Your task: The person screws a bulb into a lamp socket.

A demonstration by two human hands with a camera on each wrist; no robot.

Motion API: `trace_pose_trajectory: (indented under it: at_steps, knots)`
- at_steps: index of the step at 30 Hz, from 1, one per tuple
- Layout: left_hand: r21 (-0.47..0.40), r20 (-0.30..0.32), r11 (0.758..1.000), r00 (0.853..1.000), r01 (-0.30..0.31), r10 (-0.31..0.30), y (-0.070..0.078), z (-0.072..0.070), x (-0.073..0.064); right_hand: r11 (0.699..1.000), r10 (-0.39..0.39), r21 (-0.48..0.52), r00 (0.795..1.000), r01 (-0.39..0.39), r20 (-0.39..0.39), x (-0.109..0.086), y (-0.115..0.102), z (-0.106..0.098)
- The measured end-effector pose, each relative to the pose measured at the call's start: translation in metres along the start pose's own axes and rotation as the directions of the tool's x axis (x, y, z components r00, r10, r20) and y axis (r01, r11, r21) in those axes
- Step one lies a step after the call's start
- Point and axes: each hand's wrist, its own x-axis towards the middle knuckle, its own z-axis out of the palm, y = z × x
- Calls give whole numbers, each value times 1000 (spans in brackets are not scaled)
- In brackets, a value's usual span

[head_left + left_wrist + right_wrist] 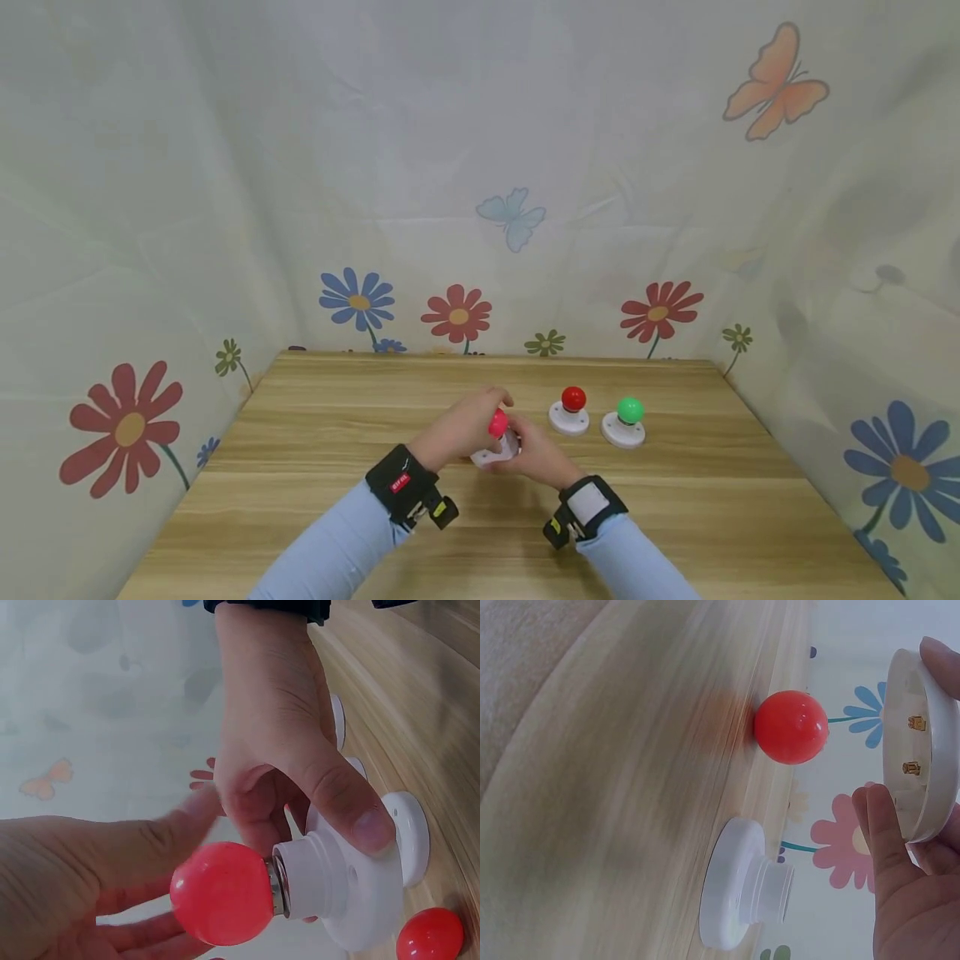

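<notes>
My right hand (542,454) grips a white lamp holder (360,900) by its round base, thumb on the front face. In the right wrist view the base's underside (909,742) shows brass terminals. A red bulb (223,894) sits in the socket, a strip of its metal screw collar visible outside the rim. Around the bulb is my left hand (467,423), its blurred thumb just above the globe and its fingers behind and below it, loosely spread in the left wrist view.
To the right, a red bulb (573,399) and a green bulb (631,410) stand upright in white holders on the wooden table (315,433). The right wrist view has another red bulb (791,727) on the table near a bulbless white holder (742,889). A flowered curtain (420,125) surrounds the table.
</notes>
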Motion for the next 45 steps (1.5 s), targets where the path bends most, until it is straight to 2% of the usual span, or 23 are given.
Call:
trace_pose_trajectory:
  at_steps: [2,6,9,14,18,22,26,30,33,36,39,42,45]
  knots:
    - [17,-42,999,998,36,-35,1,-1,-1,1000,-6,11,1000,6,-4,0,1,0]
    - [159,-155,983,986,91,-66,3,0,-3,999,-13,29,1000,14,-17,0,1,-1]
    - [197,-176,973,981,121,-87,2,2,-3,1000,-25,16,999,25,-21,0,0,-1]
    - [204,-159,973,984,106,-74,0,4,-3,999,-45,-4,999,45,-13,2,0,0]
    - [209,-131,977,991,38,-10,-1,4,-3,999,-38,6,999,38,-3,1,1,0]
    - [221,-66,974,996,-44,60,1,2,-2,999,-39,1,999,39,-4,0,2,-1]
    - [189,-2,979,997,-70,71,2,0,-1,999,-30,-23,1000,30,-6,-1,4,-1]
    - [94,22,995,999,-28,26,3,0,-1,999,-15,-36,1000,15,-9,-2,3,-1]
    - [84,-19,996,1000,4,-2,4,1,-2,999,-6,-34,1000,6,-15,-3,2,-1]
    - [173,-114,983,993,57,-37,3,4,-3,1000,8,-21,1000,-9,-21,-4,2,0]
    - [270,-192,954,978,130,-80,3,7,-3,1000,14,-5,1000,-14,-23,-5,1,0]
    - [306,-206,936,972,173,-112,1,10,-2,1000,-1,2,1000,1,-17,-5,1,0]
    - [314,-194,935,975,164,-106,0,11,-2,1000,-12,-6,1000,12,-19,-4,0,0]
